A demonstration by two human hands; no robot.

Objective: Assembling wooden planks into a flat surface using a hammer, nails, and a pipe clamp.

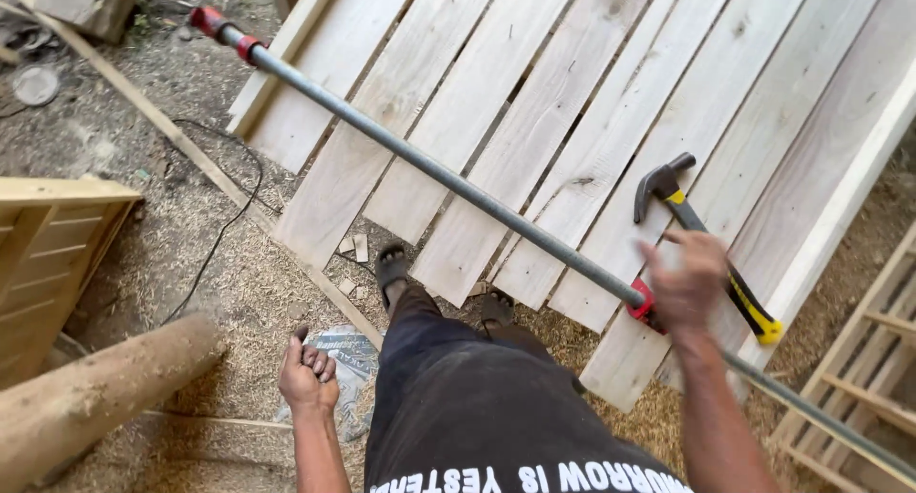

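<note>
Long grey steel pipe clamp w/ red jaws (429,173) lies diagonally across pale plank panel (572,121). My right hand (689,281) grips its red slider; left hand (307,374) fisted, empty. Risk: yellow-handled claw hammer (711,245) just beside gets knocked; clamp end swings toward sandalled feet (391,264).

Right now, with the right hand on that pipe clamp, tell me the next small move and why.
Probably slide the red clamp jaw in against the plank's edge. The right hand is at it, the long pipe clamp lies across the planks, and the hammer lies unheld. The left hand hangs curled.
</note>
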